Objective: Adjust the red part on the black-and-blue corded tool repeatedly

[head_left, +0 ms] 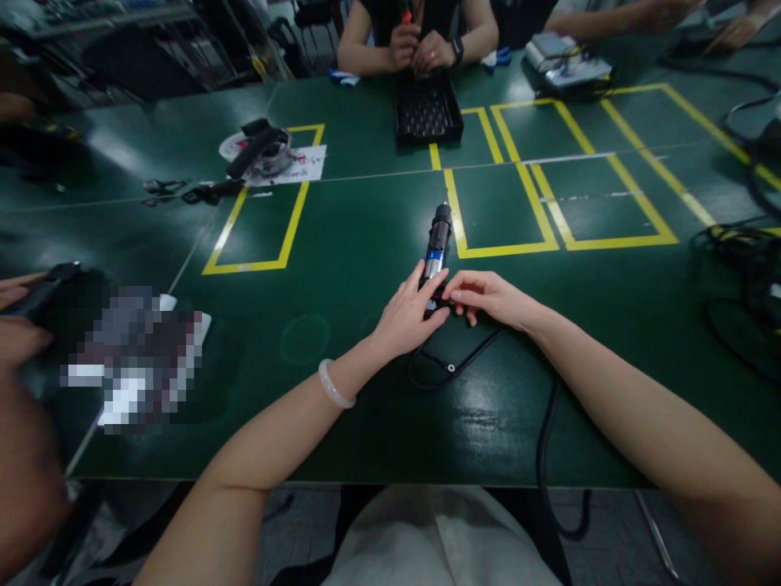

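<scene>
An electric screwdriver [436,240], black and silver with a blue band, lies on the green table with its tip pointing away from me. My left hand [406,313] is closed over its rear part, with fingers and thumb on either side. Close beside that end, my right hand [479,295] has its thumb and fingers pinched together; what they hold is hidden. A black cable [479,352] curls on the table below my hands, and a thin lead ending in a small ring terminal [451,369] lies within the loop.
Yellow tape outlines [506,251] mark the table. A black tray [429,114] stands opposite, before a co-worker's hands [421,50]. Far left are a tape roll and black tool [259,150] over paper. Coiled cables [757,277] lie right; another person's hand [21,334] is left.
</scene>
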The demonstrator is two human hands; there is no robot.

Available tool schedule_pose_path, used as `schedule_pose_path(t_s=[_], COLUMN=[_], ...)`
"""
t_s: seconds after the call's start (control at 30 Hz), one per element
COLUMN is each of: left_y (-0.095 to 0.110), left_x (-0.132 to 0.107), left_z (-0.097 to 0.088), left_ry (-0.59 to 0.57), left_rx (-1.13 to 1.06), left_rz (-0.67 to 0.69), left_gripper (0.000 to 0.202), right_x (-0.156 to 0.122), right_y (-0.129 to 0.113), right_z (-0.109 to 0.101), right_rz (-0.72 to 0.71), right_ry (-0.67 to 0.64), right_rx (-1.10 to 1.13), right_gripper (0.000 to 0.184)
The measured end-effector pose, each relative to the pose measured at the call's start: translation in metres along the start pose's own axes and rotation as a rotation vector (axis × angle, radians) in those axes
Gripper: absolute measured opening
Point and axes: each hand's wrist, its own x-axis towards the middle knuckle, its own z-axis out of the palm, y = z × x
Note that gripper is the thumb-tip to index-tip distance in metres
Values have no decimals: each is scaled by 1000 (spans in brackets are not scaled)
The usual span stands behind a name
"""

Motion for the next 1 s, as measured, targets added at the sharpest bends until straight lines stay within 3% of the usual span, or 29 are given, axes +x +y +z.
schedule_pose_path(t_s=[0.17,0.6,1.0], left_y=[0,1,3], left_x=[0,0,1], left_z=[0,-2,1], left_ry=[-1,-3,7], left_rx=[-1,10,49], left_rz=[0,-2,-31], left_gripper=[65,64,63], right_x=[1,0,2], right_y=[4,1,4], right_z=[1,-1,8], right_rz=[-22,-12,-3], right_ry=[26,72,124], right_rx=[12,-185,-100], right_gripper=[31,23,21])
